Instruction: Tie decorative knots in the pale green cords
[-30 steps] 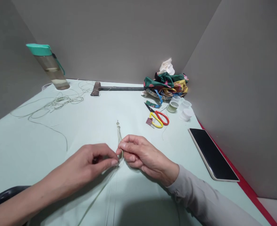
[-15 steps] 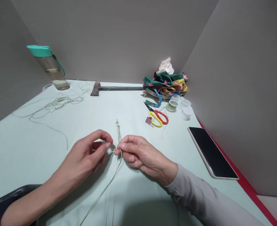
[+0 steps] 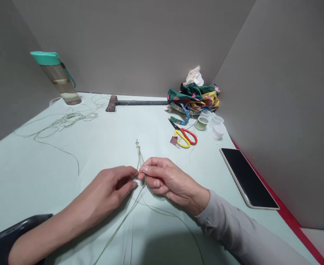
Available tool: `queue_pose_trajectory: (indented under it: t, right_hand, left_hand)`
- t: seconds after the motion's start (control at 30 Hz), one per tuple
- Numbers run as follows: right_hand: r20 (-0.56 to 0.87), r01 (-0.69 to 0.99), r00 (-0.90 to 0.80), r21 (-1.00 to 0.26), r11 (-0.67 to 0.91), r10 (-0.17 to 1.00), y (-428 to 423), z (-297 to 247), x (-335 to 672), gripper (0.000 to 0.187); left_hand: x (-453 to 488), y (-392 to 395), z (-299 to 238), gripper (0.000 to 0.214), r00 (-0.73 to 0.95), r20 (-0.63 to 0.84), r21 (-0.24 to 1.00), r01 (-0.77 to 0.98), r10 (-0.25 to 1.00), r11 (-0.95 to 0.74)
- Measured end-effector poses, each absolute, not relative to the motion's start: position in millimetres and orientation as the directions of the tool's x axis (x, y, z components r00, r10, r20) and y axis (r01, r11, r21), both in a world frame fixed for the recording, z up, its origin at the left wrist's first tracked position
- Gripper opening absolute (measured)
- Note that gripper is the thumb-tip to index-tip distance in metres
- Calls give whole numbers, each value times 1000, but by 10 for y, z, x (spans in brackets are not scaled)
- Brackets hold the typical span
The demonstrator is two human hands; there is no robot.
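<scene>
Thin pale-green cords run from a small upright pin with a bead-like piece down the table toward me. My right hand is closed, thumb and index finger pinching the cords below the pin. A small loop hangs from that pinch. My left hand lies just to the left, its index fingertip at the cords and almost meeting my right fingertips. Its thumb stays a little apart from the index finger. Beyond the hands, loose cord ends spread over the table, one curving off to the lower right.
A hammer lies at the back beside a tangle of cord and a water bottle. To the right are scissors, small plastic pots, bunched patterned cloth and a phone. Grey panels enclose the table.
My left hand has moved right, its fingertips now at the cords by my right hand. A loose cord now curves to the lower right. My right hand keeps its pinch.
</scene>
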State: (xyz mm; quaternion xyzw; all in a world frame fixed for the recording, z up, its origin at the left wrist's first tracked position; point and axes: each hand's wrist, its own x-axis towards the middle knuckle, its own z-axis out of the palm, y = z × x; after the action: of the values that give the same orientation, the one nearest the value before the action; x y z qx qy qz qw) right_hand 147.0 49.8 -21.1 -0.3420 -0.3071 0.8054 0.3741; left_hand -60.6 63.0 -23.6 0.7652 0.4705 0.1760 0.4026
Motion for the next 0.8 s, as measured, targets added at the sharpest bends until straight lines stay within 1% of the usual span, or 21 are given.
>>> queue_pose_trajectory:
  t: [0.1, 0.13, 0.2, 0.33, 0.43, 0.6, 0.67, 0.8]
  right_hand:
    - [-319, -400, -479, -750, -527, 818, 501, -201, 1472, 29]
    - [-318, -403, -477, -750, -525, 820, 502, -197, 1470, 28]
    - [-316, -406, -478, -748, -525, 820, 504, -188, 1463, 28]
    - [-317, -410, -478, -744, -527, 819, 506, -179, 1446, 37]
    - [-319, -412, -474, -743, -527, 821, 501, -186, 1441, 39]
    - [-333, -389, -496, -741, -548, 802, 497, -203, 1460, 27]
    - [-338, -382, -497, -742, -551, 799, 500, -206, 1473, 22]
    - [-348, -378, -491, -740, -556, 798, 508, -210, 1488, 18]
  left_hand:
    - [-664, 643, -205, 30, 430, 19, 709, 631, 903, -315]
    - [-668, 643, -201, 33, 417, 53, 700, 633, 907, -331]
    - [-648, 631, -206, 36, 419, 75, 706, 618, 905, -345]
    - [-537, 596, -241, 38, 433, 11, 753, 590, 901, -293]
    - [-471, 594, -258, 36, 440, -39, 772, 583, 897, -252]
    - [-476, 586, -259, 30, 466, -75, 792, 565, 882, -232]
    - [-501, 568, -244, 31, 459, -70, 794, 563, 886, -229]
    - [-545, 538, -192, 24, 464, -73, 775, 584, 883, -243]
